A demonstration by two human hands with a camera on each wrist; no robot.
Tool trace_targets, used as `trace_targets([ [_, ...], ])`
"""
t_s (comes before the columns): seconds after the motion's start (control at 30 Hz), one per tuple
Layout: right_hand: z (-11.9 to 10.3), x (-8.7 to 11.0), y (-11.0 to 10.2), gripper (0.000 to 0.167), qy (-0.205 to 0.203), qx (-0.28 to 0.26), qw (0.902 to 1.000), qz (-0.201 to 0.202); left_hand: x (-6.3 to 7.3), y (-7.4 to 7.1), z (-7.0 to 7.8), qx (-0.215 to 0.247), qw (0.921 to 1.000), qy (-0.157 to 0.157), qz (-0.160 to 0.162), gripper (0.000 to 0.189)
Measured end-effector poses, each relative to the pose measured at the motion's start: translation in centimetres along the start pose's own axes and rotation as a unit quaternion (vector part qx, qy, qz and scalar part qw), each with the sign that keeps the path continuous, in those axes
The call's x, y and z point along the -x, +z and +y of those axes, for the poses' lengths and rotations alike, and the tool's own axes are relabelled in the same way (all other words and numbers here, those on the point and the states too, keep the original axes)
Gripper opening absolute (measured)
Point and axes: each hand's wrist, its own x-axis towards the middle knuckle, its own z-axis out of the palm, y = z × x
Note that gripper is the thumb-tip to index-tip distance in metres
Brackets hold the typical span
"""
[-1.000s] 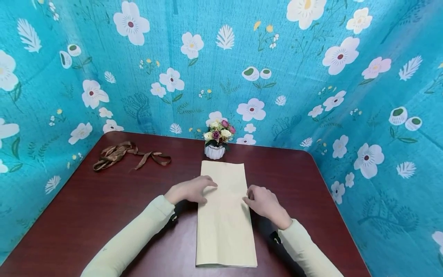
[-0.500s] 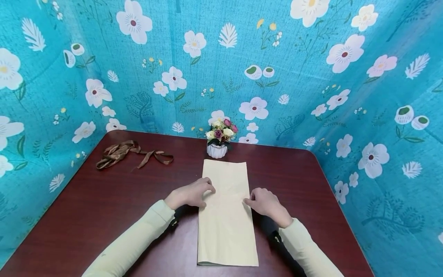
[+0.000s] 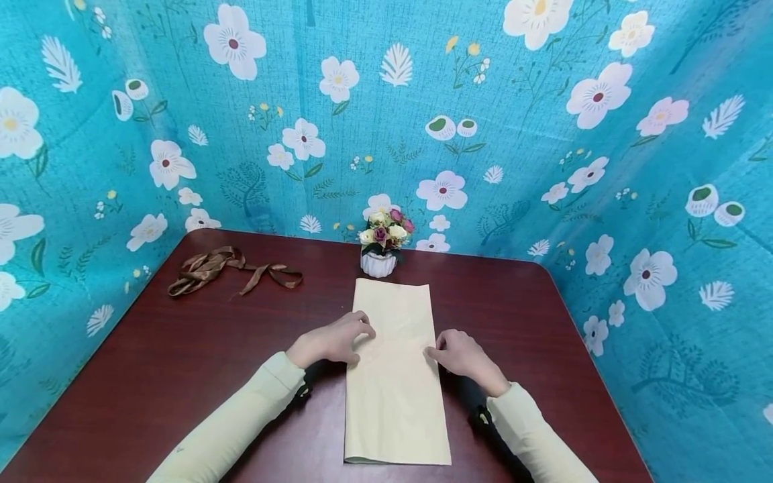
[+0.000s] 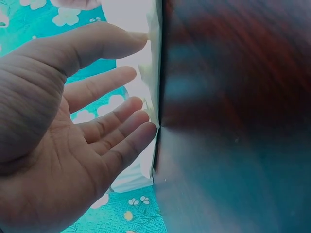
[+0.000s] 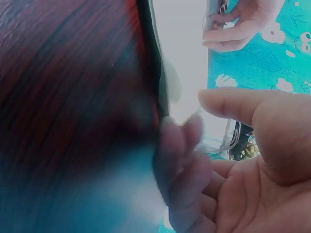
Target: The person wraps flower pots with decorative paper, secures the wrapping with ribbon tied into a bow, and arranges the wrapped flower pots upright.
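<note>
Head cam: folded paper (image 3: 395, 402) lay just in front of flowerpot (image 3: 378, 263). I saw L hand (image 3: 335, 339) relaxed, touching paper; couldn't tell R hand (image 3: 465, 354) grip. Light, even pressure seemed best, imo.

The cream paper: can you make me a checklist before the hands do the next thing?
1. Cream paper lying on the table: ok.
2. Left hand at its left edge: ok.
3. Right hand at its right edge: ok.
4. Brown ribbon away from it: ok.
5. Flower pot well clear: not ok, right by the far end.
6. Underside smooth: cannot tell, hidden.
</note>
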Motion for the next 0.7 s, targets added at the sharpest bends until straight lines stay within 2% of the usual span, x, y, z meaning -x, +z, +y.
trace_targets([
  [0.27,-0.6,0.1,-0.3,0.04,-0.034,-0.015,0.9989,0.03,0.2,0.0,-0.1,0.006,1.0,0.005,0.006,0.049],
  [0.5,-2.1,0.4,-0.7,0.048,-0.114,-0.022,0.9925,0.04,0.3,0.1,0.0,0.006,1.0,0.001,-0.001,0.046],
  [0.7,-4.4,0.7,-1.5,0.047,-0.155,-0.027,0.9863,0.05,0.3,0.0,0.1,0.003,1.0,-0.002,0.004,0.036],
])
